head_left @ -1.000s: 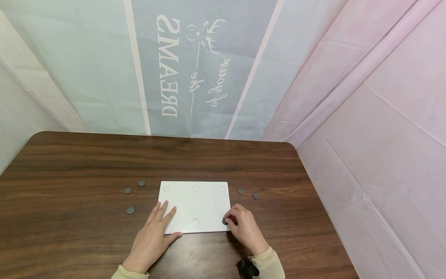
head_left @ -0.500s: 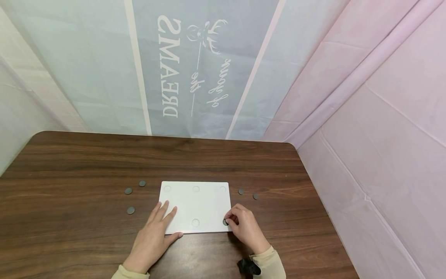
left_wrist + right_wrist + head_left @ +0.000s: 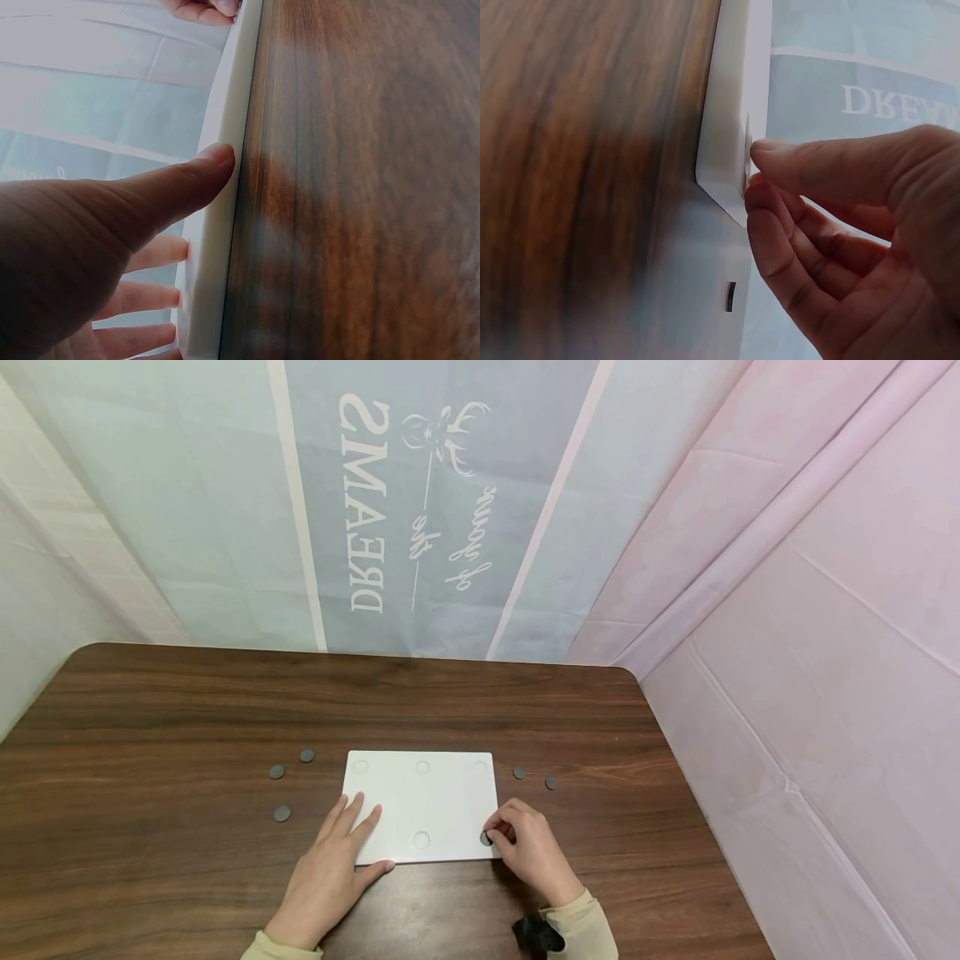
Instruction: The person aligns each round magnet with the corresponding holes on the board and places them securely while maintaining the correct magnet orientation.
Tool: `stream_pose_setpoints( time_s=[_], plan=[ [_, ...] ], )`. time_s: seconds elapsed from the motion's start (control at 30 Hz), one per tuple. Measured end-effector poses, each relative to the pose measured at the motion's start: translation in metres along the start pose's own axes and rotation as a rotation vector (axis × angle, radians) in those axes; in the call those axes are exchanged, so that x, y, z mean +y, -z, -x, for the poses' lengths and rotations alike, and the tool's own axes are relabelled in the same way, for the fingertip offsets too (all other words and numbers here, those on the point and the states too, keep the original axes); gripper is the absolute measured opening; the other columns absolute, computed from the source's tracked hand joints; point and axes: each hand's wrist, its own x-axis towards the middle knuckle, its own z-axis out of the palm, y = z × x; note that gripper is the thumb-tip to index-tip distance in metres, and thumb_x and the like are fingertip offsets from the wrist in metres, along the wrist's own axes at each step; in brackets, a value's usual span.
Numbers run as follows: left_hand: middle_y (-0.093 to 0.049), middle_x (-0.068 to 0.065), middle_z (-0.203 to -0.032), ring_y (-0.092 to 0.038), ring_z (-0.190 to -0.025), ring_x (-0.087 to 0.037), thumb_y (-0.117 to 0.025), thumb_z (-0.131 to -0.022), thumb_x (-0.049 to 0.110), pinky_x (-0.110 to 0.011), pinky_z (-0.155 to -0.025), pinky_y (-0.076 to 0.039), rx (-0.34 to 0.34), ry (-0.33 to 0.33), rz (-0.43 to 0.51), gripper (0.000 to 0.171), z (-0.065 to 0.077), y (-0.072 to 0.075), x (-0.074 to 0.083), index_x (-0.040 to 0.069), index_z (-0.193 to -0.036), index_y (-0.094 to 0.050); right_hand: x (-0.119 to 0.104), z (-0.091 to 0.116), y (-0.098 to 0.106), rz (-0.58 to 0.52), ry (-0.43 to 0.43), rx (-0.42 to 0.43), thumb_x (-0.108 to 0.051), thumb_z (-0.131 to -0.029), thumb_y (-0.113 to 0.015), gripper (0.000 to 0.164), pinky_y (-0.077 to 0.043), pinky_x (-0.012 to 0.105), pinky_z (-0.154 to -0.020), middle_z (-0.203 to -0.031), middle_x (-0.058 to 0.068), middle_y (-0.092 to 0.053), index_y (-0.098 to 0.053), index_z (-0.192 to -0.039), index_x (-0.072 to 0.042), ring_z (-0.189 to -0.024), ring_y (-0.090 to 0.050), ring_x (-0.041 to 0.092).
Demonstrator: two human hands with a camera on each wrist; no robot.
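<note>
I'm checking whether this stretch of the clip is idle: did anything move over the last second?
Nothing visibly changed: the left hand stays flat on the white board, the right hand still pinches a dark disc at its near right corner, and the loose discs lie where they were.

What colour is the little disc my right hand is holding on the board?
Dark grey. The disc pinched by the right hand shows best in the head view, against the white board.

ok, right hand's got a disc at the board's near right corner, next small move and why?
Probably press the small dark round disc flat into the white rectangular board's corner recess, then let go: the right hand pinches it there, the left hand steadies the board.
</note>
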Motion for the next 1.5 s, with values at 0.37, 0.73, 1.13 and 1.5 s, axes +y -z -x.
stream_pose_setpoints(
  time_s=[0.37, 0.73, 1.13, 1.5],
  plan=[
    [-0.047, -0.020, -0.142, -0.038, -0.135, -0.042, -0.082, -0.073, 0.034, -0.056, -0.076, -0.054, -0.013, 0.006, -0.008, 0.067, 0.000, 0.000, 0.000, 0.006, -0.129, -0.060, 0.005, -0.001, 0.001, 0.013, -0.048, 0.027, -0.002, -0.084, -0.071, 0.006, -0.046, 0.017, -0.055, -0.081, -0.003, -0.058, -0.069, -0.083, -0.008, -0.064, -0.050, 0.000],
    [-0.048, -0.020, -0.141, -0.039, -0.134, -0.042, -0.082, -0.072, 0.034, -0.056, -0.077, -0.054, -0.009, 0.001, -0.014, 0.067, -0.001, 0.001, 0.001, 0.006, -0.129, -0.060, 0.010, -0.004, 0.002, 0.069, -0.059, 0.103, -0.003, -0.082, -0.073, 0.008, -0.047, 0.017, -0.057, -0.082, -0.004, -0.058, -0.069, -0.082, -0.010, -0.064, -0.052, 0.000],
    [-0.048, -0.021, -0.141, -0.039, -0.134, -0.042, -0.082, -0.072, 0.034, -0.055, -0.080, -0.053, -0.002, -0.007, -0.006, 0.067, 0.000, 0.001, 0.001, 0.005, -0.129, -0.060, 0.011, -0.007, 0.006, 0.100, -0.077, 0.121, -0.003, -0.083, -0.072, 0.008, -0.050, 0.019, -0.061, -0.088, 0.000, -0.062, -0.071, -0.089, -0.009, -0.068, -0.058, 0.005],
    [-0.048, -0.020, -0.141, -0.039, -0.134, -0.040, -0.083, -0.072, 0.035, -0.055, -0.077, -0.054, 0.002, -0.002, -0.005, 0.068, 0.000, 0.000, 0.000, 0.006, -0.129, -0.061, 0.016, -0.011, 0.004, 0.168, -0.072, 0.148, -0.004, -0.084, -0.072, 0.009, -0.045, 0.019, -0.056, -0.093, 0.002, -0.063, -0.071, -0.091, -0.009, -0.066, -0.053, 0.006]
  ],
)
